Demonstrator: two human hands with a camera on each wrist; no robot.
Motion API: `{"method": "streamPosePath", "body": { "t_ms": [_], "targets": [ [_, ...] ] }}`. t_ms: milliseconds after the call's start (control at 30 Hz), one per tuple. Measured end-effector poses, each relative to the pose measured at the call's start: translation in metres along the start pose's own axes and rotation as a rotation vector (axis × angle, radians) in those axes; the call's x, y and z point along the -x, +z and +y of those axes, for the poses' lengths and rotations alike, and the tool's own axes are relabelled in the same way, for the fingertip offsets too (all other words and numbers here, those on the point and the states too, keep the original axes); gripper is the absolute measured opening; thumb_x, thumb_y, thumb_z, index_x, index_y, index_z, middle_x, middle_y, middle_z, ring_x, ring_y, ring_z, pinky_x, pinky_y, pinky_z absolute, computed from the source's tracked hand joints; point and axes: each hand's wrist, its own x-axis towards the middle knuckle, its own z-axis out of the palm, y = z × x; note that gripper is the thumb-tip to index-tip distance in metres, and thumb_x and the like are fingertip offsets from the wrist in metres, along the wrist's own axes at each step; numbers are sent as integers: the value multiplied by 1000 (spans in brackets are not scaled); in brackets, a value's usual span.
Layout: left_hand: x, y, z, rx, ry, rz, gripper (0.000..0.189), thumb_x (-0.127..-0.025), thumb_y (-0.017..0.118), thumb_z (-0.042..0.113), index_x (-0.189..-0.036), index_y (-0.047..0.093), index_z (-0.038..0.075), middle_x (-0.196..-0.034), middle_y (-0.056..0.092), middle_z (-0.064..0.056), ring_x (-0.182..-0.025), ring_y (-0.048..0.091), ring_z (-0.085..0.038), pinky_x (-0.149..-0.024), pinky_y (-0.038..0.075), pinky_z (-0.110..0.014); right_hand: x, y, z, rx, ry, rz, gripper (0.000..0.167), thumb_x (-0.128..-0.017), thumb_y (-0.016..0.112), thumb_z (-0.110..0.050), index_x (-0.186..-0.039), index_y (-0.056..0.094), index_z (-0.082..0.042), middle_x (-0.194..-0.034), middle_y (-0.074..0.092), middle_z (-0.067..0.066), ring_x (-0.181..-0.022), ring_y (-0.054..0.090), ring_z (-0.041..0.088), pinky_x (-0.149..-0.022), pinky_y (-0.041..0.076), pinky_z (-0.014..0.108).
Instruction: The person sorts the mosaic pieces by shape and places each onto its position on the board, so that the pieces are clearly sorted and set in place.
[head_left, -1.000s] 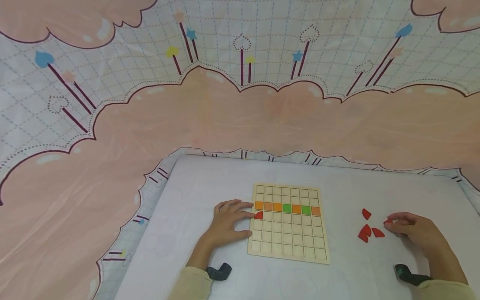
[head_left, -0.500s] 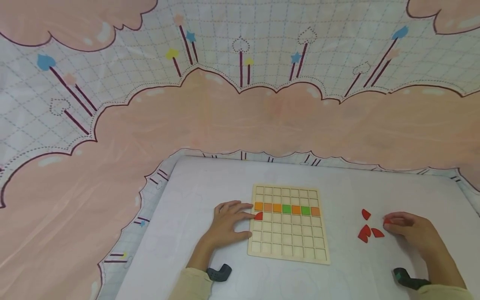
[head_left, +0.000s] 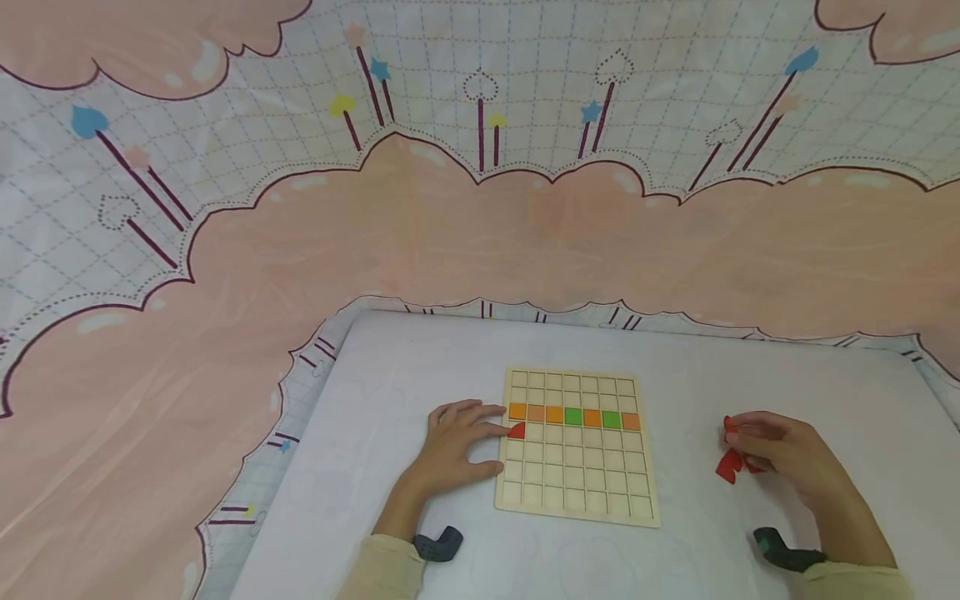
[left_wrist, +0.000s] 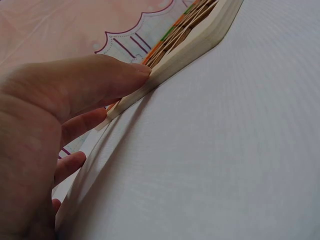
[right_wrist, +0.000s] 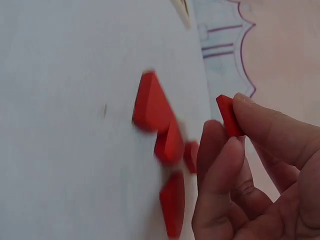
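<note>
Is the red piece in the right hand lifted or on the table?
Lifted: the right hand pinches the red piece, held apart from the white tabletop.

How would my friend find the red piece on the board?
On the white table, find the gridded wooden board. Look at its row of orange and green squares, then one row nearer the person, at the left end, by the left hand. The red piece there is the only red one on the board.

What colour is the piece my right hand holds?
The piece is red, clearest in the right wrist view.
</note>
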Motion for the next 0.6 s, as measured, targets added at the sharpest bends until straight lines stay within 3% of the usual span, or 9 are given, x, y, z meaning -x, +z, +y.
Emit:
{"method": "streamPosePath", "body": {
  "t_ms": [167, 300, 433, 600],
  "targets": [
    [-1, -1, 1, 8, 1, 4, 46, -83, 73, 46, -127, 71, 34, -153, 53, 12, -147, 35, -23, -117, 17, -59, -10, 22, -14, 8, -36, -26, 52, -94, 74, -35, -131, 60, -1, -104, 74, -10, -88, 64, 7, -68, 54, 27],
    [0, -2, 0, 10, 6, 6, 45, -82, 73, 46, -126, 71, 33, -152, 53, 11, -147, 36, -23, -117, 17, -59, -17, 42, -27, 16, -85, -36, 44, -94, 73, -35, -124, 65, -3, -110, 74, -3, -93, 63, 4, -74, 52, 24],
    [0, -1, 0, 12, 3, 3, 45, -82, 73, 46, -126, 71, 33, -152, 53, 11, -147, 36, -23, -116, 17, -59, -23, 64, -41, -48, -138, -55, 41, -94, 74, -28, -123, 66, 0, -112, 71, 3, -95, 65, 4, -81, 54, 19],
    [0, 0, 0, 9, -1, 5, 45, -82, 74, 46, -126, 71, 34, -152, 53, 12, -147, 35, -22, -117, 17, -59, -29, 87, -57, -109, -154, -101, 40, -94, 74, -26, -124, 67, -1, -114, 70, 7, -94, 65, 8, -81, 55, 19]
  ]
}}
